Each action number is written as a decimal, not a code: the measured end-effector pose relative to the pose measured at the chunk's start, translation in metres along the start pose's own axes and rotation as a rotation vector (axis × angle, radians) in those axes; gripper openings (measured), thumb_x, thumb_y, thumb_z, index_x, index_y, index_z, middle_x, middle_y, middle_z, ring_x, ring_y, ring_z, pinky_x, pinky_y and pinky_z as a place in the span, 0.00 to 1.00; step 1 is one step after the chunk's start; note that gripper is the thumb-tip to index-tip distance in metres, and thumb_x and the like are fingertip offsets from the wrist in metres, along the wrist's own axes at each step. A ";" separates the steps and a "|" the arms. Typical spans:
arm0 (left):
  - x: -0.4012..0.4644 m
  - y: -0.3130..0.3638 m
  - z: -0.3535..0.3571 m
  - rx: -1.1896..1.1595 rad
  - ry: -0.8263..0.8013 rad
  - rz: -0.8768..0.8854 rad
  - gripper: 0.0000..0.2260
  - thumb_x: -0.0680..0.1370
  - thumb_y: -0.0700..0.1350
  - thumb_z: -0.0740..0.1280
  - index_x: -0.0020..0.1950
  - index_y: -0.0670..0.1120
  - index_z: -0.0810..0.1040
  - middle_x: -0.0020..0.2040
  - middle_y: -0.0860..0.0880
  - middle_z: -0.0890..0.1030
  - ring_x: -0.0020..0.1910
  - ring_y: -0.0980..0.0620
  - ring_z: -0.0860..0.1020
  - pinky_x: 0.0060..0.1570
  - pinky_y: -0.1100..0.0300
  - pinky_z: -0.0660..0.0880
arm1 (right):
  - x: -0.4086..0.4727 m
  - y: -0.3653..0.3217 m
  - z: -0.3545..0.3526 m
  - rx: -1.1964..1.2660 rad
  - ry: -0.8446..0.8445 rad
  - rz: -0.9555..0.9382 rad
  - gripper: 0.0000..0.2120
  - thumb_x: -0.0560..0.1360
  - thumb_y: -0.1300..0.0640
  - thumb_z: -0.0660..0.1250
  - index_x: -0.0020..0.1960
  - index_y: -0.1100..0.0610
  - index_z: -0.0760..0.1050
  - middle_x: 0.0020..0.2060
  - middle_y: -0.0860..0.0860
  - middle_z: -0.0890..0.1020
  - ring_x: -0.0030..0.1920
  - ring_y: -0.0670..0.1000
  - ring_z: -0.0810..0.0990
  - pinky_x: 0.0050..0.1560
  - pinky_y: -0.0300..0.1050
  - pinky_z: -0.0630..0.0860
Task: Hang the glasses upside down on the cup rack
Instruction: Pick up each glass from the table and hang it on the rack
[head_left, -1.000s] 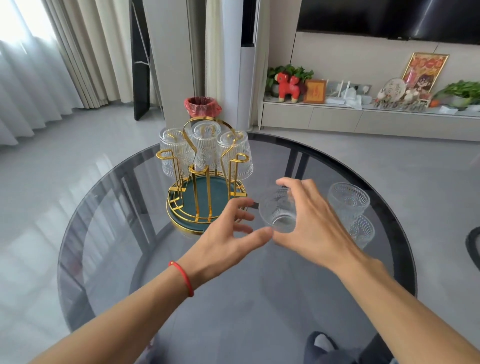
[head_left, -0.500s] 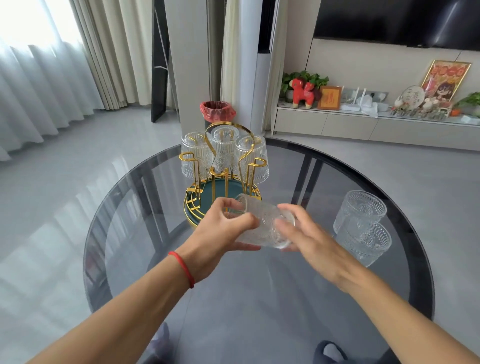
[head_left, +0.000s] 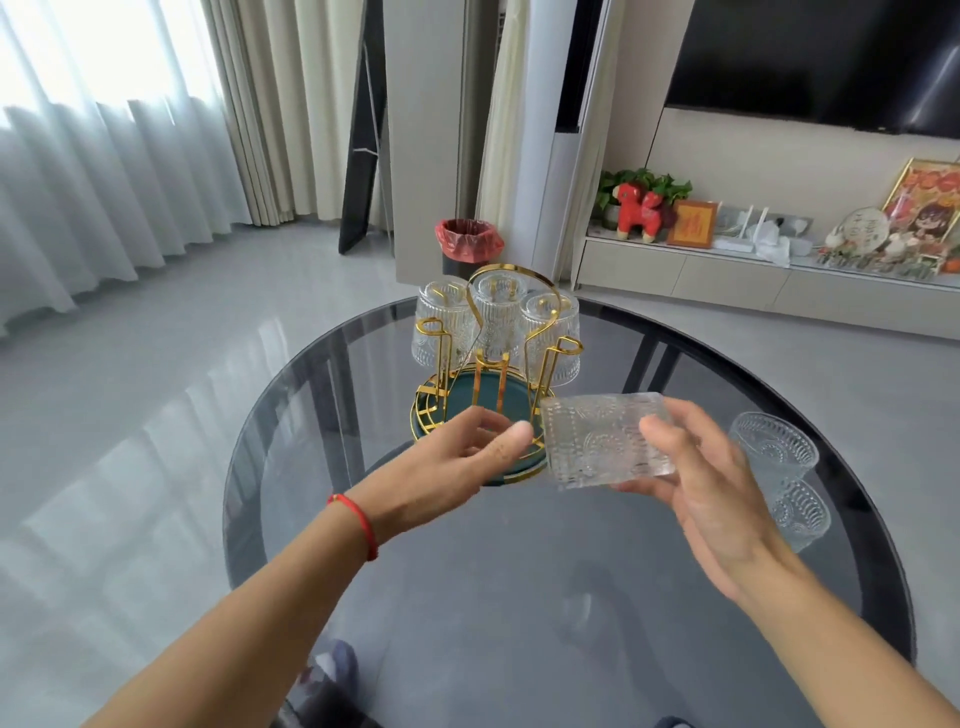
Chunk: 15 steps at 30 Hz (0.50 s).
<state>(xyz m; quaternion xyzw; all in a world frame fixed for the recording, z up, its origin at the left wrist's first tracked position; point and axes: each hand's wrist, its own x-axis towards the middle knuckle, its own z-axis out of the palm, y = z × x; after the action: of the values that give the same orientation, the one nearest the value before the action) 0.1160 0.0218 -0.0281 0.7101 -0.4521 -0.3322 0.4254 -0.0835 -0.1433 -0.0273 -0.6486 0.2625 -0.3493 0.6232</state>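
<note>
A gold wire cup rack (head_left: 540, 332) with a green round base stands on the far half of the round dark glass table (head_left: 467, 597). Three embossed clear glasses hang upside down on its back pegs (head_left: 496, 312); the front pegs are bare. My right hand (head_left: 711, 493) holds another embossed glass (head_left: 597, 441) on its side, just in front of the rack's right edge. My left hand (head_left: 452, 467) is open, fingers spread, just left of that glass and over the rack's front rim. Two more glasses (head_left: 779, 467) stand on the table behind my right hand.
A bin with a red liner (head_left: 469, 249) stands on the floor behind the table. A low cabinet with ornaments (head_left: 727, 270) runs along the right wall under a dark screen. Curtains hang at the left.
My left hand has let go of the glass and opened. My right hand now holds it alone, turned on its side and shifted right. The view has tilted up.
</note>
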 end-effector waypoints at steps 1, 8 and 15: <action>0.000 -0.003 -0.002 0.130 0.072 0.017 0.35 0.73 0.77 0.52 0.62 0.52 0.77 0.58 0.51 0.83 0.58 0.54 0.81 0.62 0.51 0.78 | 0.000 -0.007 0.001 -0.035 0.050 -0.049 0.27 0.69 0.42 0.72 0.63 0.55 0.79 0.52 0.53 0.88 0.56 0.61 0.85 0.47 0.53 0.82; 0.008 -0.028 0.020 0.836 0.099 0.054 0.25 0.80 0.60 0.61 0.75 0.50 0.68 0.79 0.46 0.64 0.78 0.44 0.60 0.73 0.44 0.68 | 0.027 -0.088 0.063 -0.360 0.043 -0.453 0.24 0.71 0.36 0.72 0.66 0.38 0.76 0.53 0.44 0.86 0.54 0.45 0.86 0.49 0.42 0.81; 0.006 -0.032 0.033 0.952 -0.025 0.002 0.31 0.79 0.56 0.64 0.79 0.50 0.59 0.82 0.44 0.55 0.80 0.41 0.53 0.73 0.39 0.66 | 0.076 -0.105 0.139 -0.795 -0.094 -0.539 0.28 0.72 0.39 0.73 0.70 0.45 0.76 0.54 0.38 0.81 0.57 0.46 0.79 0.52 0.37 0.71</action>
<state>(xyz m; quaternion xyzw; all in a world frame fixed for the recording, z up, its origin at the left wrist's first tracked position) 0.1017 0.0134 -0.0709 0.8216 -0.5599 -0.0960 0.0475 0.0624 -0.1066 0.0894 -0.8967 0.1696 -0.3412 0.2252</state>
